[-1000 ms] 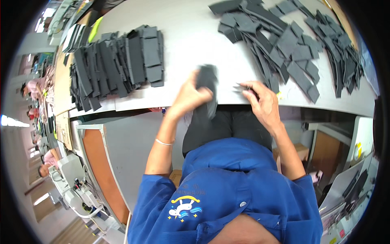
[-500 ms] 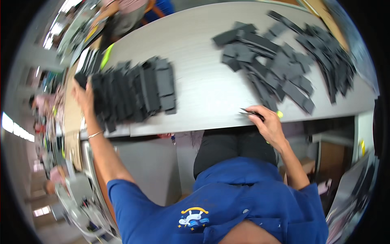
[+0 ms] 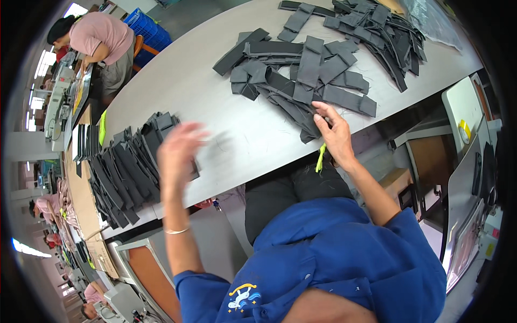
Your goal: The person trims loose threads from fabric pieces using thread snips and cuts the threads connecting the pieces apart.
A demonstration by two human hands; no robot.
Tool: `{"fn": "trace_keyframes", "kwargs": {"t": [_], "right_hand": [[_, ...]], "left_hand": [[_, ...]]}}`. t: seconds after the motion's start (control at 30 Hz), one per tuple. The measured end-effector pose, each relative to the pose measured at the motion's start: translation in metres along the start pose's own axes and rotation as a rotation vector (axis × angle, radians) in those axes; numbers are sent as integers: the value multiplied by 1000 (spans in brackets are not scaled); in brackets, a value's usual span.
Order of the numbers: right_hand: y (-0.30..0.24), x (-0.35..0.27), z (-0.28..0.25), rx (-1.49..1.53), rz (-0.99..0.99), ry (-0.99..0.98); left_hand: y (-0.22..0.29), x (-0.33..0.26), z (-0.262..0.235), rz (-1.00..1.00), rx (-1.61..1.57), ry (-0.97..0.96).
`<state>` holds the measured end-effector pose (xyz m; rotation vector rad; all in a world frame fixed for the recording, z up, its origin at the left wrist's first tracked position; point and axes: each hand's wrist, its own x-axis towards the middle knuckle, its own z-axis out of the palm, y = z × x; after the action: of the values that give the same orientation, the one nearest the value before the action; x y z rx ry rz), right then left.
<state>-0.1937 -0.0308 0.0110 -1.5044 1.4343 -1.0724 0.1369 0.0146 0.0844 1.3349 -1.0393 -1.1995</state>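
Observation:
My left hand (image 3: 180, 153), blurred by motion, is over the right end of a row of dark grey folded fabric pieces (image 3: 126, 172). Its fingers look stretched out and apart, with nothing seen in them. My right hand (image 3: 335, 134) is at the near edge of a loose pile of dark grey fabric strips (image 3: 323, 70). Thumb and fingers curl at the lower end of one strip (image 3: 309, 67); what they grip is hidden. A lime-yellow ribbon (image 3: 321, 159) hangs below that hand. No thread snips can be made out now.
A second heap of dark strips (image 3: 385, 40) lies at the far right, by a clear plastic bag (image 3: 436, 24). The pale tabletop (image 3: 215, 81) curves away. Lime fabric (image 3: 102, 126) lies far left, and another person (image 3: 102, 37) sits beyond near a blue crate (image 3: 145, 35).
My left hand has left the row's far left end and moved right. My right hand, which held black thread snips, is now at the loose pile. The view has turned.

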Motion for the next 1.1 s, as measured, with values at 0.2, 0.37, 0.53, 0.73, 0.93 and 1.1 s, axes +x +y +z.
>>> {"fn": "trace_keyframes", "kwargs": {"t": [0.2, 0.37, 0.53, 0.73, 0.93, 1.1], "right_hand": [[-1, -3, 16, 239, 119, -364], [-2, 6, 5, 285, 77, -371], [-25, 18, 4, -362, -456, -108], [-31, 32, 8, -628, -741, -121], [-38, 37, 9, -741, -769, -221], [-43, 41, -1, -734, -719, -270]], "left_hand": [[-65, 29, 132, -368, -402, -307], [-76, 49, 147, -400, -389, -217], [-79, 27, 148, -314, -269, 50], [-79, 18, 145, -297, -330, 60], [-83, 18, 143, -298, -349, 70], [-83, 19, 144, -305, -356, 82]]}}
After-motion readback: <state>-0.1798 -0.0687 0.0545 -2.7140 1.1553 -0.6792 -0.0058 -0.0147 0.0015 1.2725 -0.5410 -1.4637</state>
